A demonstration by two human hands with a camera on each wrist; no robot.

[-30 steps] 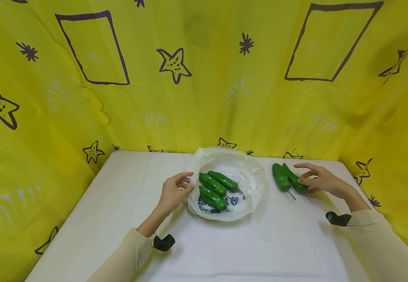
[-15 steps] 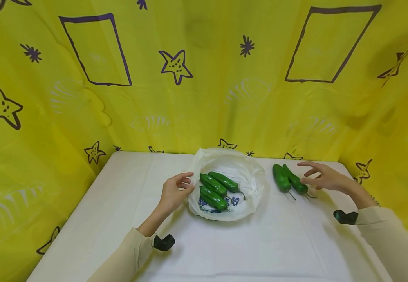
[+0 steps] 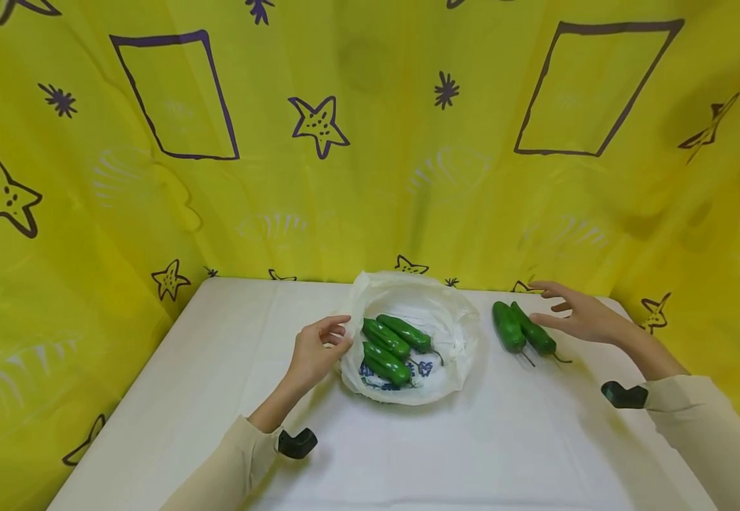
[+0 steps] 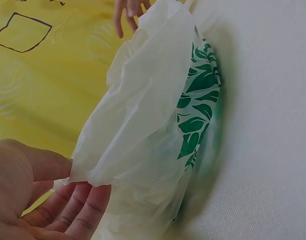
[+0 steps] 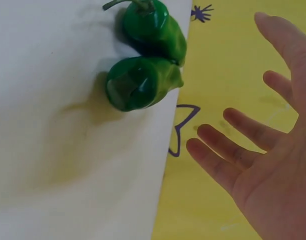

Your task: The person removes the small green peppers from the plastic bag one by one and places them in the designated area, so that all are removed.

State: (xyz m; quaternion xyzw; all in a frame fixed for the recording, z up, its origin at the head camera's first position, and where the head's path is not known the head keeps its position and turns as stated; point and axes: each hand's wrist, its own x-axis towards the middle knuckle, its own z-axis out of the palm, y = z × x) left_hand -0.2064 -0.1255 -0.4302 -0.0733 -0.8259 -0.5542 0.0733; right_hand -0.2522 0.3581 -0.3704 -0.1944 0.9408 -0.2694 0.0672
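A whitish plastic bag [image 3: 430, 394] with its mouth spread wide stands on the table. Three green peppers [image 3: 388, 363] lie inside it, stems pointing right. At the bag's left rim, my left hand [image 3: 316, 355] pinches the edge between thumb and fingers; the left wrist view shows the thumb [image 4: 48, 164] on the thin plastic. Two more green peppers [image 3: 508, 326] lie side by side on the table, right of the bag. My right hand [image 3: 584, 316] hovers beside and above this pair, fingers spread and holding nothing; the right wrist view shows a gap between the hand and the peppers [image 5: 138, 82].
White cloth covers the table [image 3: 370, 461]. A yellow curtain [image 3: 370, 191] with starfish and fish drawings rises behind it and along both sides. Green leaf print [image 4: 198, 110] marks the bag's outside. A dark wrist device sits at each sleeve.
My right hand has come away from the right-hand pepper, drawing back to the right, then rising slightly with its fingers more spread. The peppers stay put; my left hand keeps its place at the bag.
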